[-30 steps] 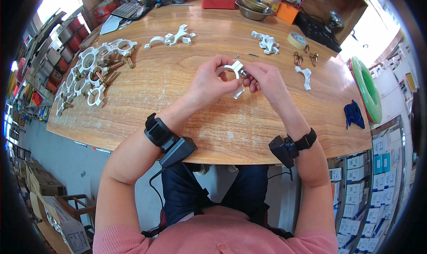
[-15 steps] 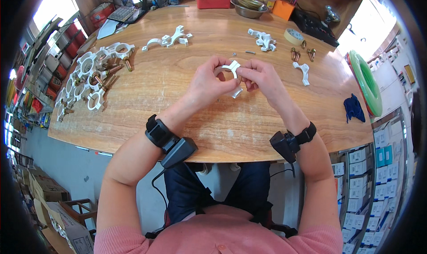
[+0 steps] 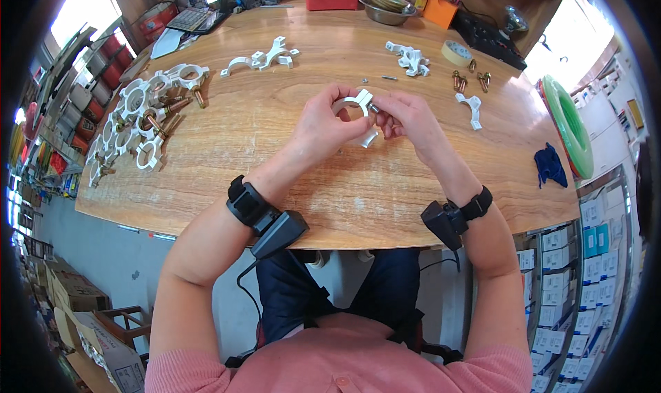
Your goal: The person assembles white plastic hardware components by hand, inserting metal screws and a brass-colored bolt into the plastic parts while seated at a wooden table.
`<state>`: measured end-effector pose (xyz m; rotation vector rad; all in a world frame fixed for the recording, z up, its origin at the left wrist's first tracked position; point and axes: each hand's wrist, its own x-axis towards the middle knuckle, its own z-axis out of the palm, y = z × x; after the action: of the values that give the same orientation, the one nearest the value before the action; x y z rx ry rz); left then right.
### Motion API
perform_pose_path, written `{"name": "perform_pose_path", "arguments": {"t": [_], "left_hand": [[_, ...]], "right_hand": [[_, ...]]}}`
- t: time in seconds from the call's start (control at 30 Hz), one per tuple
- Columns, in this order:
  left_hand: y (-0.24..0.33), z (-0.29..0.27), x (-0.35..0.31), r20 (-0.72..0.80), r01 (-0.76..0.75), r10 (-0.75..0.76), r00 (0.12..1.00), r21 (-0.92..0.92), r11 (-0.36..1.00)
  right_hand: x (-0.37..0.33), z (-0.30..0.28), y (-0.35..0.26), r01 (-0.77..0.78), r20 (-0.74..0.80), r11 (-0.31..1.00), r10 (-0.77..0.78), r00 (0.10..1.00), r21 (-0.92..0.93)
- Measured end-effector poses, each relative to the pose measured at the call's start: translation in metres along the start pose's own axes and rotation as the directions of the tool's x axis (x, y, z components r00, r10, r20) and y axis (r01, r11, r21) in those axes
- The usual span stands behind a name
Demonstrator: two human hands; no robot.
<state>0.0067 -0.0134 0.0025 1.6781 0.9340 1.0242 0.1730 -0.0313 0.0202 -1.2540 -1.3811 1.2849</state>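
Note:
My left hand (image 3: 322, 123) is closed on a white ring-shaped pipe clamp (image 3: 353, 103), with thumb and fingers on its curved side. Against the clamp's right edge, my right hand (image 3: 411, 119) pinches a small dark metal fastener (image 3: 374, 108); its exact kind is too small to tell. A nut (image 3: 365, 81) and a thin screw (image 3: 390, 78) lie on the wood just beyond my hands. A loose white clamp half (image 3: 471, 110) rests to the right, near several brass-coloured bolts (image 3: 484, 82).
White clamps with bolts (image 3: 136, 100) are heaped at the left. More clamp parts (image 3: 267, 59) and a white bracket pile (image 3: 412, 59) lie farther back. A tape roll (image 3: 456, 52), a metal bowl (image 3: 385, 12), a red box (image 3: 332, 0) and a blue cloth (image 3: 549, 166) are on the wooden table (image 3: 227, 200).
My right fingers have shifted slightly to the right, and the small metal fastener now shows between them and the clamp. My left hand keeps the clamp in nearly the same place.

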Motion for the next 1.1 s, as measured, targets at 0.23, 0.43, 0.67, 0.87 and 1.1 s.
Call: {"name": "perform_pose_path", "arguments": {"t": [0.23, 0.43, 0.67, 0.87, 1.1], "left_hand": [[-0.006, 0.001, 0.003, -0.049, -0.078, 0.078, 0.996, 0.009, 0.997], [0.000, -0.002, 0.000, -0.009, -0.024, 0.024, 1.000, 0.036, 0.999], [-0.001, 0.001, 0.001, -0.012, -0.010, 0.010, 1.000, 0.018, 1.000], [0.000, -0.002, 0.000, -0.060, -0.060, 0.062, 0.996, 0.035, 0.998], [0.003, -0.002, 0.001, 0.014, 0.027, -0.027, 1.000, -0.004, 1.000]], "right_hand": [[0.002, -0.002, 0.003, 0.007, 0.037, 0.999, -0.005, 0.999, -0.040], [0.002, 0.003, 0.001, -0.003, -0.006, 0.997, 0.003, 1.000, -0.080], [0.001, 0.004, 0.002, -0.011, -0.019, 0.999, 0.010, 1.000, -0.039], [0.001, 0.005, 0.000, -0.037, 0.012, 0.998, 0.037, 0.999, 0.049], [0.001, 0.006, 0.001, -0.054, -0.009, 0.995, 0.055, 0.998, 0.084]]}}
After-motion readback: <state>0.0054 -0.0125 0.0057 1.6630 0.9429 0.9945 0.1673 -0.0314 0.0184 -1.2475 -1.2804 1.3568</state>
